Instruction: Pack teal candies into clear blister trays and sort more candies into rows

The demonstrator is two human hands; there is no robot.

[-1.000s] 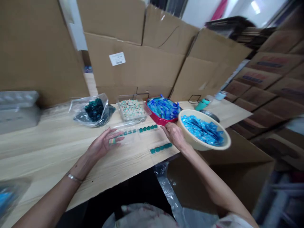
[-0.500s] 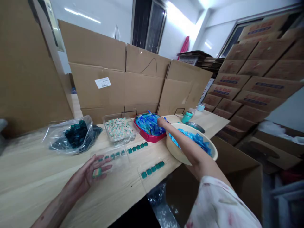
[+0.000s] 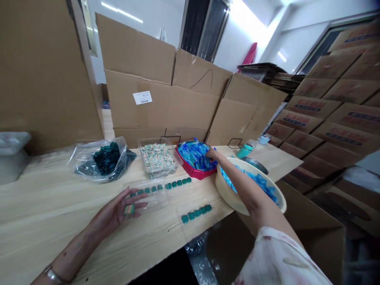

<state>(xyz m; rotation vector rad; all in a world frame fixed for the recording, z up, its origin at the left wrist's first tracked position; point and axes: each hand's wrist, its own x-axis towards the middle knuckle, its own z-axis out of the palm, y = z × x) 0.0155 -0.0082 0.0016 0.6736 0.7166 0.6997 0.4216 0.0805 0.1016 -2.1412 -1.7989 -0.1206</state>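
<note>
- Blue packets (image 3: 191, 152) are filling the red tray (image 3: 199, 173); the right hand (image 3: 211, 153) is resting among them, its grip too hidden to tell.
- Loosely spread, the left hand's (image 3: 118, 209) grip is holding a striped block (image 3: 130, 209) near the clear tray (image 3: 158, 201); any slackening could be dropping it.
- Over the cream bowl (image 3: 227, 193), the right arm (image 3: 252, 198) is hanging; leaning down could be tipping it.

White sticker (image 3: 142, 97): on the cardboard panel (image 3: 190, 107) beyond the left hand (image 3: 126, 208); small print and a dark block, too fine to read.
Stacked cartons (image 3: 316, 114): well right of the right hand (image 3: 211, 154); red lettering above blue marks, too blurred.
</note>
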